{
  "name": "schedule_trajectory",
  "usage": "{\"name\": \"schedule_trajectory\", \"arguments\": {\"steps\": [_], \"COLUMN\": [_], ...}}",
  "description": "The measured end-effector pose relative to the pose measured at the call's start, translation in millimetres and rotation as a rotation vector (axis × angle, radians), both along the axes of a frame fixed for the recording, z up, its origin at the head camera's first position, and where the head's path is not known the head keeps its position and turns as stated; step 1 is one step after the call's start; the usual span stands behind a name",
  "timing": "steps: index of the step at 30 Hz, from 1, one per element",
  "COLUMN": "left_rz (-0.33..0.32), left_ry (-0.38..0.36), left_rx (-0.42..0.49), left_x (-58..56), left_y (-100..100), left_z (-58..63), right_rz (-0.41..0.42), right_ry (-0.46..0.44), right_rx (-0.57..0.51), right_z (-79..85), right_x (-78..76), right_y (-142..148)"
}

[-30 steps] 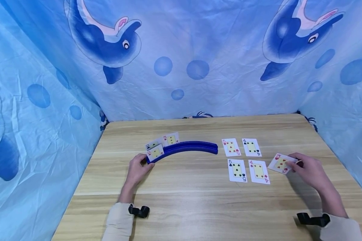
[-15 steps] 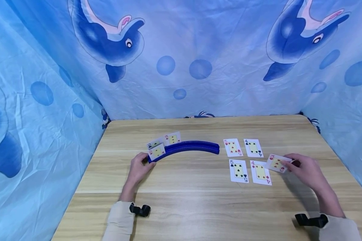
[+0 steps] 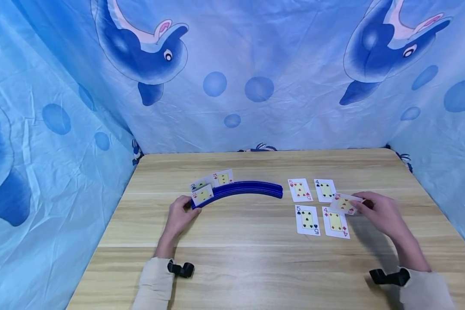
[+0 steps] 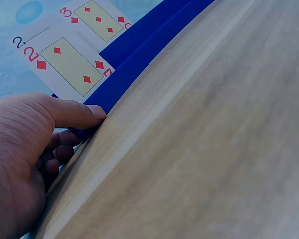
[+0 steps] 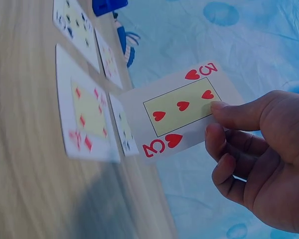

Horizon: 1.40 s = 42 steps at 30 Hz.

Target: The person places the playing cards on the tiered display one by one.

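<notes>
Curves as blue rack [image 3: 245, 188] nearer table's [image 3: 248, 267] far edge; tilts, raised, as three of hearts [image 5: 183, 106] nearer right edge.

Blk 2 [image 4: 34, 35] mostly hidden, L-wrist view

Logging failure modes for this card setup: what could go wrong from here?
1. The right hand pinches the three of hearts near one end only, so it could twist or slip.
2. In the head view that card overlaps the four of spades and four of diamonds; dipping might nudge them.
3. The left hand grips the end of the blue rack beside the two of diamonds; a jolt could dislodge that card.
</notes>
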<state>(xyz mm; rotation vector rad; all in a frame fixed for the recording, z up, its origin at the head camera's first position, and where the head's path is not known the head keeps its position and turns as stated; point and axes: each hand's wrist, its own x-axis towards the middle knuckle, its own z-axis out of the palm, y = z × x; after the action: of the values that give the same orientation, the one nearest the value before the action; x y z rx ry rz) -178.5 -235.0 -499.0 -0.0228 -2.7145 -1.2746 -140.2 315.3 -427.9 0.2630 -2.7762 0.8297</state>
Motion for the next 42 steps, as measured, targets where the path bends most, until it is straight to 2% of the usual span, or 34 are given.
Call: {"name": "schedule_trajectory", "arguments": {"steps": [12, 23, 30, 42], "left_rz": [0.005, 0.003, 0.005, -0.008], "left_ry": [-0.012, -0.002, -0.015, 0.007], "left_rx": [0.018, 0.009, 0.015, 0.008], "left_x": [-1.2, -1.5, -1.0, -1.2], "left_y": [1, 1, 1, -1], "left_z": [-1.8, -0.7, 0.1, 0.1], "right_rz": [0.049, 0.118, 0.148, 0.199], "right_ry": [-0.021, 0.015, -0.001, -0.037], "right_rx": [-0.083, -0.141, -0.18, -0.256], "right_z": [8.6, 7.3, 7.9, 15.9], "right_x": [-18.1, -35.1, -42.8, -56.2], "right_y": [-44, -80, -98, -131]}}
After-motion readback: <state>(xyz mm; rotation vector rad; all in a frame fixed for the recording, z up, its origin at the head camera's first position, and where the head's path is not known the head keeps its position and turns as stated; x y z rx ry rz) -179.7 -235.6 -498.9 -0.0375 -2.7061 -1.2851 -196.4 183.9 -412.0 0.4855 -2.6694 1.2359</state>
